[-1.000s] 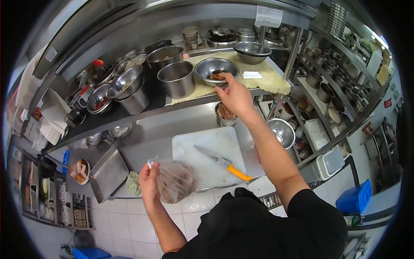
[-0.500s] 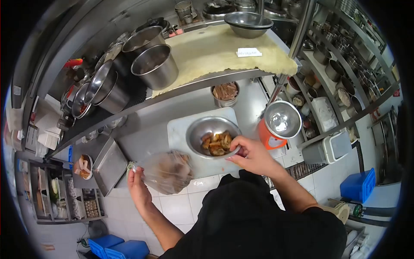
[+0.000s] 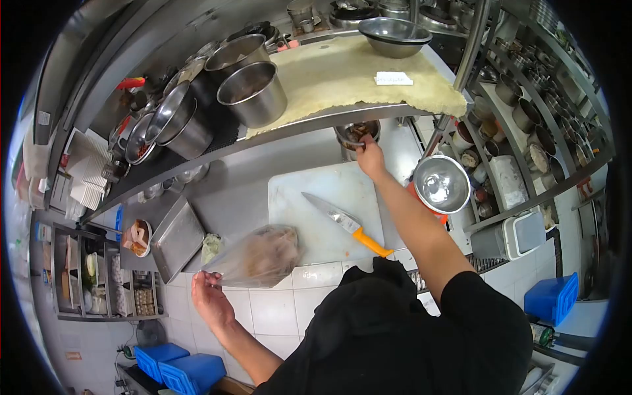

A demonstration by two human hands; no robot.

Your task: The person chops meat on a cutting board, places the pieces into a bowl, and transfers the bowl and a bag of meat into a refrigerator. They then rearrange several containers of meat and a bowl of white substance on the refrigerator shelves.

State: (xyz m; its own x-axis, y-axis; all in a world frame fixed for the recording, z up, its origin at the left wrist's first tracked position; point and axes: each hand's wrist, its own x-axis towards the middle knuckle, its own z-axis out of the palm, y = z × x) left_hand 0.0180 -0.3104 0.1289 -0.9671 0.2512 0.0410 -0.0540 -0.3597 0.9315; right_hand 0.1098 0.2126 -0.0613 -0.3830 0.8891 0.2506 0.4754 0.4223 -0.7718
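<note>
- Steel counter (image 3: 243,191): a white cutting board (image 3: 316,204) lies mid-counter, near the front edge.
- Plastic bag (image 3: 260,255) at the front edge, just left of the board.
- Steel tray (image 3: 176,238) toward the left end.
- Steel container (image 3: 355,135) at the back edge.

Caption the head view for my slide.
Left hand holds a plastic bag at the counter edge; right hand reaches a steel bowl under the shelf, knife on the cutting board.
</note>
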